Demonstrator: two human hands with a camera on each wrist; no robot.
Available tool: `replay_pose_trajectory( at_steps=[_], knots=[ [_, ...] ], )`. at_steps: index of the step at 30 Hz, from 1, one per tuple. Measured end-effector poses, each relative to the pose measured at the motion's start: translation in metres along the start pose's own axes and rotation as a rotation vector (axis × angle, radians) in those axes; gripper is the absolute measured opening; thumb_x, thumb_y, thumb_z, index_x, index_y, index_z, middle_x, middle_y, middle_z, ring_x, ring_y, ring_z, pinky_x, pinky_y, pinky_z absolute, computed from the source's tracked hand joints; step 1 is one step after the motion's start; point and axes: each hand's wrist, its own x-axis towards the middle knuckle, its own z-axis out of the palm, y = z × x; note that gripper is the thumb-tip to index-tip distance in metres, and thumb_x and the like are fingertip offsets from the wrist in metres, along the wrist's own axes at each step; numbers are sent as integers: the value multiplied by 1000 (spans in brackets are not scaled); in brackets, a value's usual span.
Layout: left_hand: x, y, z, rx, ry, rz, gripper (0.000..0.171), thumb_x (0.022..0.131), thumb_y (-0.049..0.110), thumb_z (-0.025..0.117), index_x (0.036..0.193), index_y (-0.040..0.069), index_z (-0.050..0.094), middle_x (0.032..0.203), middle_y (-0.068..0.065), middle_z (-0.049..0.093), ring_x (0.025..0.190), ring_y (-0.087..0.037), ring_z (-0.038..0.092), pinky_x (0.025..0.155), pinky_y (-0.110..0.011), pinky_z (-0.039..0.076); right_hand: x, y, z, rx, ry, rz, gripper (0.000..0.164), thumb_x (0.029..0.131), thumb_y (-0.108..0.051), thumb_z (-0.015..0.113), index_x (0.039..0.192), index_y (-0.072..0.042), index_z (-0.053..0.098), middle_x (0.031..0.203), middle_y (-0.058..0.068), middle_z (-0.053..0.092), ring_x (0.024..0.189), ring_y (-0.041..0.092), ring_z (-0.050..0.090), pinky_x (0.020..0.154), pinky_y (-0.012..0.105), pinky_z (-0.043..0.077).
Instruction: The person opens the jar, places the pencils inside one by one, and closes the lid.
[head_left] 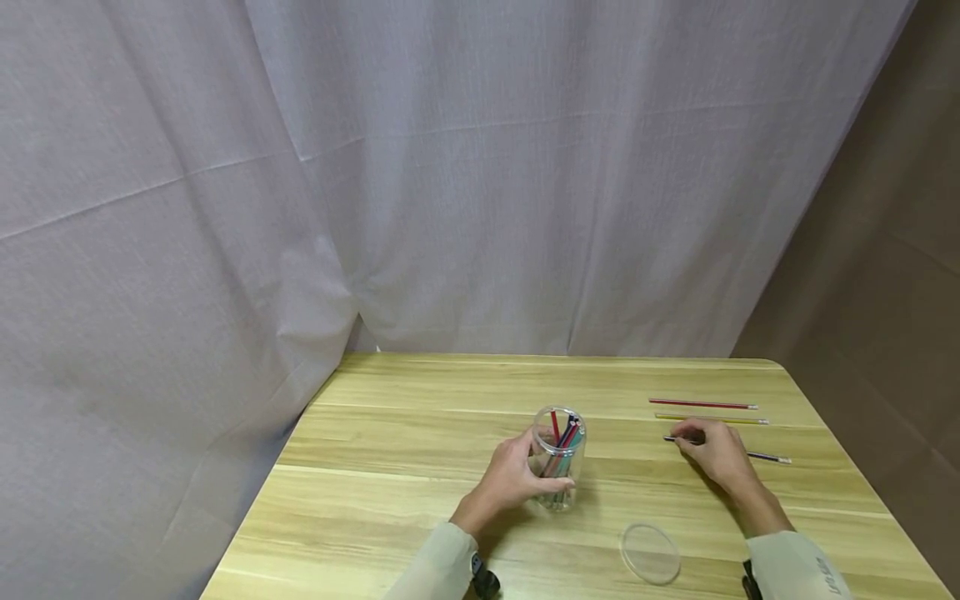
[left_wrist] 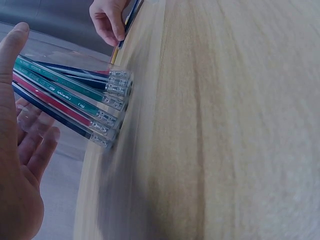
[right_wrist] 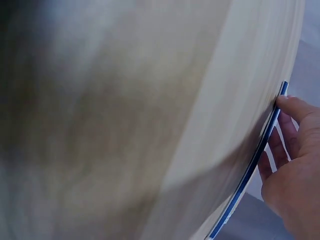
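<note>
My left hand (head_left: 517, 473) grips a clear round jar (head_left: 574, 463), its thumb and fingers on either side of the wall. Inside lean several pencils (left_wrist: 75, 97) in blue, green and red, their metal ends at the bottom in the left wrist view. Over on the right, my right hand (head_left: 716, 454) pinches a dark blue pencil (right_wrist: 250, 167) near one end, between thumb and fingers. That pencil lies low along the tabletop, and its white-tipped end points right in the head view.
Beyond the right hand, a red pencil (head_left: 705, 404) and a yellow pencil (head_left: 750, 421) lie roughly side by side. A clear round lid (head_left: 651, 553) is flat on the wooden table (head_left: 390, 442) between the forearms. A grey curtain (head_left: 480, 208) hangs behind the table.
</note>
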Motion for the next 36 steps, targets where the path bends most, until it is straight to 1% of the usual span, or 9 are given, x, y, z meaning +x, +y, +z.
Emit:
replay_pose_trajectory(
  at_steps=[5, 8, 13, 15, 20, 25, 29, 31, 36],
  knots=[
    [0, 0, 0, 0, 0, -9, 71, 79, 53, 92, 134, 20, 62, 122, 9, 70, 95, -2, 60, 84, -24, 51, -1, -6, 2, 25, -34, -4, 13, 89, 0, 81, 100, -7, 80, 92, 5, 78, 82, 15, 67, 72, 30, 53],
    [0, 1, 0, -2, -1, -14, 71, 79, 52, 93, 134, 20, 62, 121, 8, 70, 95, -2, 60, 84, -25, 51, -2, -12, 3, 66, -42, -10, 13, 89, 0, 82, 101, -5, 81, 92, 5, 78, 81, 11, 66, 71, 27, 52],
    [0, 0, 0, -6, 3, -2, 70, 80, 52, 92, 134, 20, 63, 121, 9, 70, 95, -2, 60, 83, -24, 51, -3, -20, 5, 114, -47, -10, 17, 88, 4, 81, 103, -4, 81, 94, 7, 79, 83, 9, 67, 72, 23, 52],
    [0, 0, 0, -9, 3, 7, 69, 80, 52, 92, 134, 19, 63, 123, 10, 70, 96, -2, 59, 83, -24, 50, -4, -24, 6, 131, -41, -15, 19, 87, 6, 81, 103, -4, 81, 95, 9, 79, 84, 10, 69, 74, 21, 53],
    [0, -1, -1, -8, -2, 12, 70, 81, 52, 92, 135, 19, 62, 126, 10, 70, 98, -2, 60, 84, -24, 50, -5, -38, 8, 216, -7, -64, 16, 87, 8, 80, 101, 0, 80, 95, 14, 79, 84, 6, 71, 75, 14, 53],
    [1, 0, -2, -3, -4, 9, 69, 80, 53, 91, 134, 20, 63, 124, 10, 70, 97, -2, 60, 83, -24, 50, -4, -53, 7, 252, 27, -119, 16, 88, 9, 80, 100, -1, 81, 95, 14, 79, 84, 4, 71, 74, 10, 50],
    [1, 0, -2, 3, -1, 10, 69, 80, 53, 92, 134, 20, 63, 124, 10, 70, 97, -1, 60, 83, -23, 50, -5, -65, 6, 271, 39, -185, 19, 87, 12, 79, 100, -3, 81, 94, 12, 78, 81, 7, 70, 71, 13, 52],
    [1, 0, -1, 7, 0, 12, 69, 80, 53, 92, 134, 20, 63, 123, 10, 71, 97, -1, 60, 83, -23, 50, -6, -71, 5, 280, 42, -211, 21, 86, 13, 79, 100, -2, 81, 93, 11, 78, 80, 5, 68, 70, 15, 53],
    [1, 0, 0, 8, 3, 14, 69, 79, 54, 92, 133, 21, 63, 119, 9, 71, 96, -2, 60, 83, -24, 51, -8, -86, 3, 283, 49, -253, 24, 86, 14, 79, 103, -4, 81, 94, 7, 77, 81, 5, 68, 72, 17, 55]
  ],
)
